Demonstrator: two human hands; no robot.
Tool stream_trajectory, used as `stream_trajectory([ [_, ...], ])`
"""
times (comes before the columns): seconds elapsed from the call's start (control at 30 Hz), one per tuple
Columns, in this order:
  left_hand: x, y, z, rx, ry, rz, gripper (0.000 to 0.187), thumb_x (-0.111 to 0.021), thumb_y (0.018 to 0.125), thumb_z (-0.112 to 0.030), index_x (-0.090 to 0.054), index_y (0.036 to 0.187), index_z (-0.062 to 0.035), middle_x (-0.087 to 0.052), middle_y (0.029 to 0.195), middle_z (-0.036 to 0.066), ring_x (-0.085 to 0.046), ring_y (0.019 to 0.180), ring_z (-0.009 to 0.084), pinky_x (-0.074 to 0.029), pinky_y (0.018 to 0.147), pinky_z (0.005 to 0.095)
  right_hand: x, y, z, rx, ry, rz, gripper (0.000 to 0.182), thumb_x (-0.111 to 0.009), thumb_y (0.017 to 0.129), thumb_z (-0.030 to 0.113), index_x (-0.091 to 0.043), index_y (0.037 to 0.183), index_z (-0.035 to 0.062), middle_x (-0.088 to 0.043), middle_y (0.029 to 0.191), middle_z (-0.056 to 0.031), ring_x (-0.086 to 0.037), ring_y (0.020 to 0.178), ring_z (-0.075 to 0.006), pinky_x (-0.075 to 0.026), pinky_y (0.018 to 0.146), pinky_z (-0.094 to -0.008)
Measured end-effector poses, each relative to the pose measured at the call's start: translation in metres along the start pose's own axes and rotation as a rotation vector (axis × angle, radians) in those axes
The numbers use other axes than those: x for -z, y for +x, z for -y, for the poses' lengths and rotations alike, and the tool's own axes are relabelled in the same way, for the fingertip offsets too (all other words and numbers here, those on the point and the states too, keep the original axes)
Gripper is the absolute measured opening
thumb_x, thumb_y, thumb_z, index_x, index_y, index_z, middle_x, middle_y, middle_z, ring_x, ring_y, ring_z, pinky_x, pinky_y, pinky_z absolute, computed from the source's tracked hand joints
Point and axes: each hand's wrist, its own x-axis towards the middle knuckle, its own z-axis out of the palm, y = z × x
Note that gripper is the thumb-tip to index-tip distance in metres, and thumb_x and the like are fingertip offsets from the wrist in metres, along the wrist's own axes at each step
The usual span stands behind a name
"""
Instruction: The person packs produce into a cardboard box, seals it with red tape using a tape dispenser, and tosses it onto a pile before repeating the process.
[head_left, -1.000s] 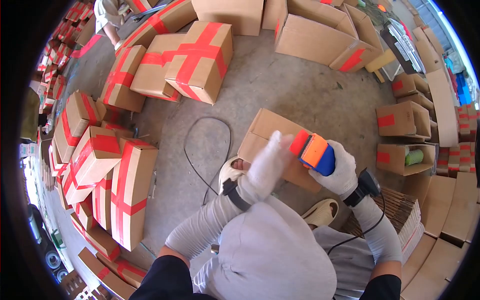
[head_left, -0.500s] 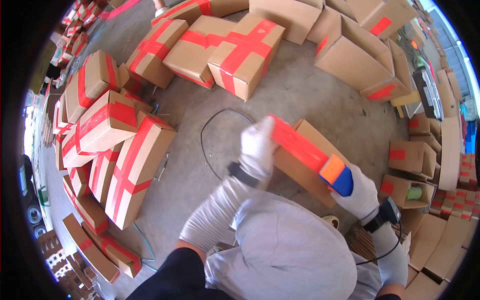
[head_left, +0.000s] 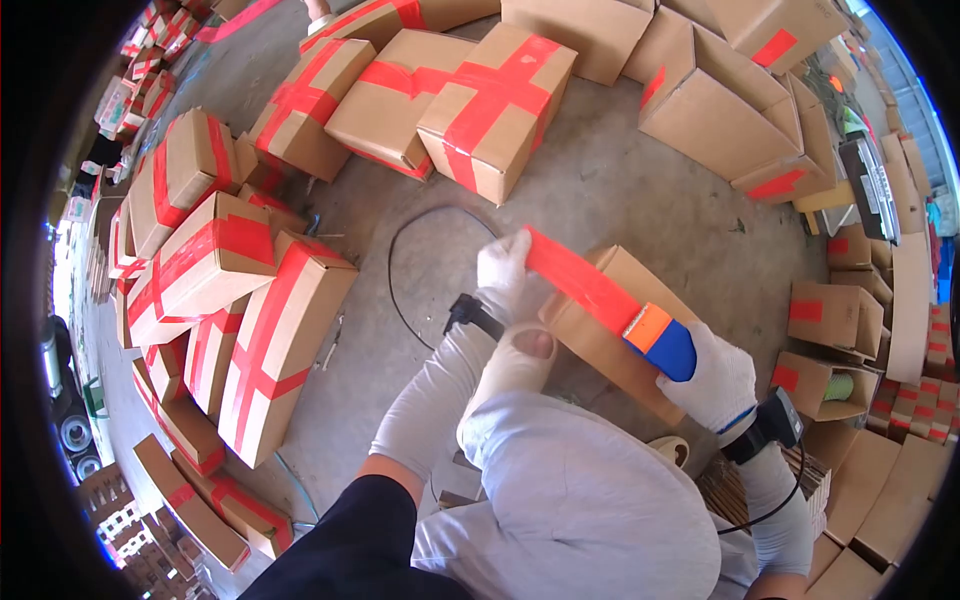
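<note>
A strip of red packing tape [head_left: 580, 278] stretches taut between my two gloved hands, over a narrow cardboard box [head_left: 645, 290] on the floor. My left hand [head_left: 503, 262] is closed, pinching the strip's far end. Wrapped around a blue and orange tape dispenser [head_left: 668, 350] is my right hand [head_left: 715, 380], at the near right end of the box. The strip runs straight out of the dispenser's orange front. Part of the box is hidden behind the tape, the dispenser and my right hand.
Taped cartons [head_left: 262, 350] are piled on the left, and more taped boxes [head_left: 492, 110] stand ahead. Open cartons [head_left: 720, 100] are at the upper right. A thin black cable [head_left: 392, 262] curves over the concrete floor. Near my leg lies a cream ring-shaped roll [head_left: 680, 452].
My left hand has moved a little left and up with the tape end. The dispenser in my right hand has shifted slightly left, and the strip now stands further off the box.
</note>
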Motion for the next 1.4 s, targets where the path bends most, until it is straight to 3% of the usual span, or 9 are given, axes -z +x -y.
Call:
stream_trajectory([
  [0.17, -0.026, -0.017, 0.035, 0.15, 0.277, 0.164, 0.038, -0.066, 0.1, -0.032, -0.071, 0.112, 0.0044, -0.076, 0.103, 0.015, -0.072, 0.1, 0.0216, -0.056, 0.086, 0.038, -0.003, -0.001, -0.001, 0.026, 0.066, -0.057, 0.037, -0.079, 0.072, 0.031, -0.064, 0.099, 0.0118, -0.072, 0.084, -0.0131, -0.072, 0.08, -0.0367, -0.058, 0.07, -0.0483],
  [0.33, -0.01, 0.013, 0.071, 0.103, 0.98, 0.11, 0.055, -0.069, 0.095, -0.04, -0.061, 0.135, -0.0029, -0.072, 0.123, 0.022, -0.068, 0.118, 0.0408, -0.053, 0.1, 0.0458, -0.005, -0.002, -0.006, 0.069, 0.077, -0.121, 0.034, -0.077, 0.072, 0.032, -0.064, 0.098, 0.0127, -0.072, 0.081, -0.0135, -0.072, 0.077, -0.037, -0.058, 0.069, -0.0484],
  [0.5, -0.062, -0.057, -0.049, -0.503, 1.163, 0.226, 0.06, -0.058, 0.102, -0.036, -0.045, 0.156, -0.0114, -0.047, 0.16, 0.015, -0.05, 0.143, 0.0336, -0.042, 0.117, 0.0465, -0.006, -0.001, -0.003, -0.004, 0.013, 0.017, 0.04, -0.077, 0.072, 0.03, -0.064, 0.103, 0.0108, -0.072, 0.088, -0.0172, -0.072, 0.083, -0.0384, -0.059, 0.073, -0.0488],
  [0.67, -0.091, -0.059, -0.029, -0.992, 1.663, 0.061, 0.071, -0.061, 0.1, -0.04, -0.037, 0.161, -0.011, -0.035, 0.167, 0.018, -0.042, 0.148, 0.0397, -0.043, 0.114, 0.0522, -0.001, 0.031, 0.007, 0.089, -0.097, 0.178, 0.035, -0.071, 0.075, 0.025, -0.062, 0.102, 0.0061, -0.074, 0.089, -0.0193, -0.073, 0.082, -0.0393, -0.059, 0.073, -0.0477],
  [0.87, -0.098, -0.081, -0.081, -0.491, 1.408, 0.38, 0.066, -0.059, 0.101, -0.029, -0.036, 0.16, -0.0094, -0.029, 0.168, 0.021, -0.045, 0.143, 0.0436, -0.051, 0.107, 0.0521, 0.017, -0.026, -0.053, 0.022, 0.059, 0.225, 0.039, -0.074, 0.072, 0.019, -0.061, 0.106, 0.0036, -0.073, 0.086, -0.0218, -0.074, 0.084, -0.0407, -0.058, 0.076, -0.0471],
  [1.03, -0.105, -0.081, -0.081, -0.397, 1.406, 0.373, 0.066, -0.056, 0.103, -0.028, -0.031, 0.163, -0.0145, -0.025, 0.17, 0.02, -0.056, 0.133, 0.0425, -0.053, 0.102, 0.0519, -0.042, -0.141, -0.179, -0.288, -0.011, 0.29, 0.044, -0.077, 0.077, 0.016, -0.055, 0.114, 0.0074, -0.072, 0.091, -0.0208, -0.073, 0.089, -0.0421, -0.059, 0.078, -0.0499],
  [1.13, -0.084, -0.061, -0.053, -0.635, 1.298, 0.377, 0.069, -0.056, 0.104, -0.027, -0.027, 0.164, -0.0121, -0.029, 0.169, 0.022, -0.052, 0.136, 0.0441, -0.05, 0.106, 0.0498, -0.1, -0.14, -0.188, -0.252, 0.169, 0.139, 0.041, -0.074, 0.078, 0.01, -0.056, 0.115, 0.0049, -0.071, 0.091, -0.0239, -0.072, 0.091, -0.0439, -0.058, 0.078, -0.0504],
  [1.23, -0.08, -0.056, -0.044, -0.56, 1.109, 0.284, 0.067, -0.058, 0.105, -0.026, -0.03, 0.161, -0.0021, -0.044, 0.159, 0.026, -0.051, 0.141, 0.04, -0.043, 0.113, 0.0453, -0.179, -0.082, -0.176, -0.262, 0.361, -0.032, 0.032, -0.072, 0.077, 0.014, -0.06, 0.106, 0.005, -0.071, 0.087, -0.0222, -0.071, 0.088, -0.0442, -0.056, 0.075, -0.0507],
  [1.4, -0.065, -0.032, -0.046, -0.159, 0.896, 0.396, 0.054, -0.064, 0.104, -0.03, -0.051, 0.146, 0.0012, -0.065, 0.136, 0.017, -0.062, 0.124, 0.0241, -0.049, 0.105, 0.0366, -0.131, -0.058, -0.16, -0.11, 0.181, 0.003, 0.028, -0.072, 0.076, 0.025, -0.064, 0.095, 0.0058, -0.072, 0.084, -0.0188, -0.072, 0.084, -0.0404, -0.055, 0.073, -0.0504],
])
